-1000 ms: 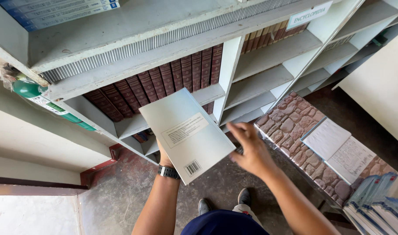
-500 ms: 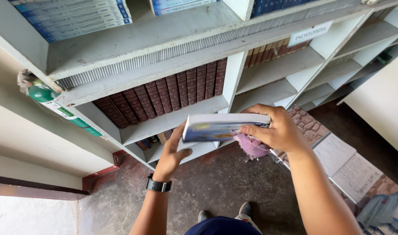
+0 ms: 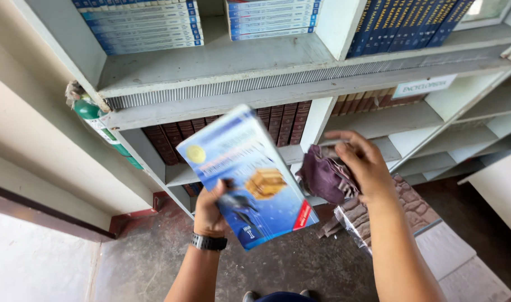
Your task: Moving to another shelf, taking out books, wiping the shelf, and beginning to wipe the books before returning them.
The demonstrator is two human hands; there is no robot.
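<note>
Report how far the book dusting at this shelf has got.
Looks done: rows of blue books and dark red books stand shelved. In hand: the left hand holds a blue-covered book, front cover up, while the right hand grips a purple cloth beside it, not touching it. Seemingly left: that book is unshelved, and flat stacks lie on the floor.

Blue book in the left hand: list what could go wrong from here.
1. The left hand grips the blue book only at its lower edge, and the book is tilted and motion-blurred, so it could slip and drop to the floor.
2. The right hand holds a purple cloth, so it may be slow to steady the book.
3. Flat sheets lie on the floor near the person's feet; stepping there might cause a slip.
</note>
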